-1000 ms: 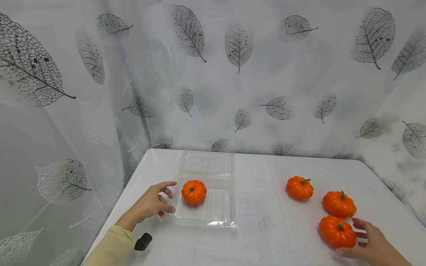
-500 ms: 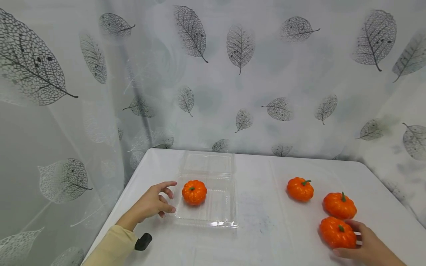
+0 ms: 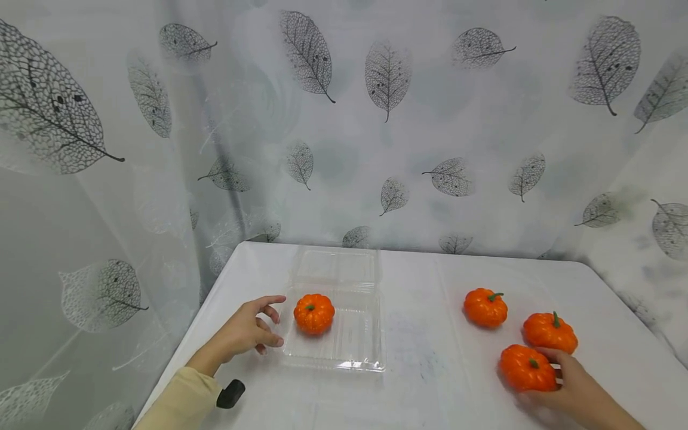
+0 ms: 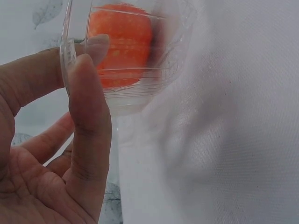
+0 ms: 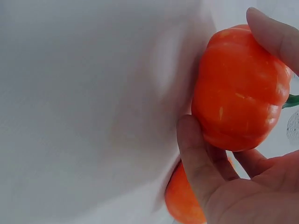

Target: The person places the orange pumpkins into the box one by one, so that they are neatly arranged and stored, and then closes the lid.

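Observation:
A clear plastic clamshell box (image 3: 357, 334) lies with its lid (image 3: 335, 266) folded back, and one small orange pumpkin (image 3: 314, 314) sits in its left part. My left hand (image 3: 244, 328) is at the box's left edge, thumb and forefinger spread apart at the rim; the left wrist view shows the fingertips (image 4: 84, 74) at the clear rim. On the right, my right hand (image 3: 570, 382) grips another pumpkin (image 3: 528, 368) from its right side. In the right wrist view, thumb and fingers curve around this pumpkin (image 5: 240, 88), whose green stem points away.
Two more pumpkins stand on the white table (image 3: 419, 382): one pumpkin (image 3: 550, 332) just behind the gripped one, another pumpkin (image 3: 485, 307) farther back and left. A leaf-patterned curtain (image 3: 344, 119) hangs behind the table. A black strap piece (image 3: 231, 394) shows beside the left sleeve.
My right hand closed around the nearest pumpkin and has moved it a little left and away from me. The left hand and the box have stayed in place.

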`<state>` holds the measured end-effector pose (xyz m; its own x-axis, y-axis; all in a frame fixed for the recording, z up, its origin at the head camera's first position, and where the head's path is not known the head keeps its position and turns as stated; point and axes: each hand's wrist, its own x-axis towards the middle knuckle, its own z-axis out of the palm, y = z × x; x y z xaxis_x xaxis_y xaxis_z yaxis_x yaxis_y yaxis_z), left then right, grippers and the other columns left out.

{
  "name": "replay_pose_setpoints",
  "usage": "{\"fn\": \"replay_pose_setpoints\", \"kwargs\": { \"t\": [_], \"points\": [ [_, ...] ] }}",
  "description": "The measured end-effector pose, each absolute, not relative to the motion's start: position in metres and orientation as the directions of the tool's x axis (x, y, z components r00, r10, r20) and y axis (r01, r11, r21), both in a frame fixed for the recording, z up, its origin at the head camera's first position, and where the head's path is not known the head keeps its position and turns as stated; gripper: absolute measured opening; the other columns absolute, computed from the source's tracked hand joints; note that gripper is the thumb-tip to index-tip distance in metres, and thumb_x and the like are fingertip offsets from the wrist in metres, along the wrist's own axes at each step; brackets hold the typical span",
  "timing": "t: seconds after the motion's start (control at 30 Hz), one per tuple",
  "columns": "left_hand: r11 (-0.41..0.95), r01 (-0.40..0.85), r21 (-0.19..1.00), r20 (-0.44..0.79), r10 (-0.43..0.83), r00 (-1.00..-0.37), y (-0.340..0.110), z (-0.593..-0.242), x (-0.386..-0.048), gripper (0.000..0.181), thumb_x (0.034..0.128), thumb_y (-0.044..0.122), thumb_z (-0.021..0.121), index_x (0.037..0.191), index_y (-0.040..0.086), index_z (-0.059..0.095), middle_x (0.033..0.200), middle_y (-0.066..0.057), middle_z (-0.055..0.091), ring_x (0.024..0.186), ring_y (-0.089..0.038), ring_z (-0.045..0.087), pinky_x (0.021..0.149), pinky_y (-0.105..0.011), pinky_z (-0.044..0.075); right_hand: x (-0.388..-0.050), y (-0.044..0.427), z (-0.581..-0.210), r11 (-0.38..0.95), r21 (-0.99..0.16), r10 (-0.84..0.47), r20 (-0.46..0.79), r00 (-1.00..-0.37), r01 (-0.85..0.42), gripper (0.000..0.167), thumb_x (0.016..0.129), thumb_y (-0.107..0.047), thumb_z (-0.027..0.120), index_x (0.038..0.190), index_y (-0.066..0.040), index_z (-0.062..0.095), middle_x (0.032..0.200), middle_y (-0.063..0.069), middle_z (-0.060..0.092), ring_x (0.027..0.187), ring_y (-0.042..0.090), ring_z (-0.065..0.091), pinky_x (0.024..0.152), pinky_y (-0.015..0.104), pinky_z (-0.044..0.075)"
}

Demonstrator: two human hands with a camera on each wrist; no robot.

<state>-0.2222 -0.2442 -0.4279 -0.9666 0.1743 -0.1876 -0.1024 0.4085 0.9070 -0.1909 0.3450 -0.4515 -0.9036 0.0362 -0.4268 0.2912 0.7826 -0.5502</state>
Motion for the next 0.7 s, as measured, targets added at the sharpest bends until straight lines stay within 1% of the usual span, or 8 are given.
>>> {"fn": "replay_pose_setpoints", "kwargs": {
  "t": [0.17,0.3,0.43,0.57,0.7],
  "points": [
    [0.409,-0.095,0.908,-0.181,0.178,-0.967,-0.244,-0.428,-0.222,0.086,0.0734,-0.008,0.085,0.149,0.002,0.045,0.104,-0.015,0.053,0.061,-0.026,0.059,0.052,-0.035,0.056,-0.202,0.324,-0.446,0.78,-0.596,-0.041,-0.353,-0.935,0.191,0.114,0.072,-0.048,0.09,0.143,0.016,0.028,0.137,0.039,0.038,0.114,0.051,0.049,0.086,0.056,0.055],
    [0.406,-0.096,0.909,-0.182,0.18,-0.967,-0.245,-0.427,-0.221,0.086,0.0735,-0.008,0.085,0.149,0.003,0.045,0.105,-0.015,0.053,0.062,-0.027,0.059,0.052,-0.035,0.056,-0.208,0.3,-0.436,0.743,-0.651,-0.094,-0.333,-0.938,0.157,0.106,0.072,-0.044,0.091,0.146,0.009,0.036,0.141,0.032,0.043,0.117,0.047,0.051,0.086,0.053,0.056],
    [0.402,-0.091,0.911,-0.179,0.189,-0.966,-0.245,-0.426,-0.22,0.086,0.0736,-0.008,0.085,0.149,0.002,0.044,0.105,-0.016,0.053,0.062,-0.026,0.059,0.051,-0.035,0.055,-0.21,0.277,-0.428,0.694,-0.708,-0.171,-0.343,-0.924,0.134,0.094,0.076,-0.035,0.09,0.148,0.002,0.042,0.141,0.025,0.05,0.118,0.041,0.054,0.087,0.054,0.056],
    [0.4,-0.084,0.913,-0.175,0.197,-0.965,-0.244,-0.426,-0.22,0.086,0.074,-0.008,0.085,0.149,0.002,0.044,0.105,-0.016,0.052,0.062,-0.024,0.058,0.052,-0.035,0.055,-0.212,0.257,-0.424,0.621,-0.776,-0.277,-0.349,-0.895,0.11,0.085,0.082,-0.025,0.085,0.15,0.0,0.041,0.141,0.019,0.052,0.117,0.033,0.056,0.092,0.053,0.053],
    [0.405,-0.089,0.91,-0.179,0.189,-0.966,-0.244,-0.427,-0.221,0.086,0.0737,-0.008,0.085,0.149,0.002,0.044,0.105,-0.015,0.053,0.061,-0.023,0.058,0.052,-0.035,0.056,-0.214,0.238,-0.42,0.554,-0.825,-0.354,-0.355,-0.865,0.111,0.083,0.084,-0.022,0.082,0.152,-0.001,0.04,0.144,0.016,0.05,0.12,0.03,0.054,0.097,0.055,0.049]
  ]
}}
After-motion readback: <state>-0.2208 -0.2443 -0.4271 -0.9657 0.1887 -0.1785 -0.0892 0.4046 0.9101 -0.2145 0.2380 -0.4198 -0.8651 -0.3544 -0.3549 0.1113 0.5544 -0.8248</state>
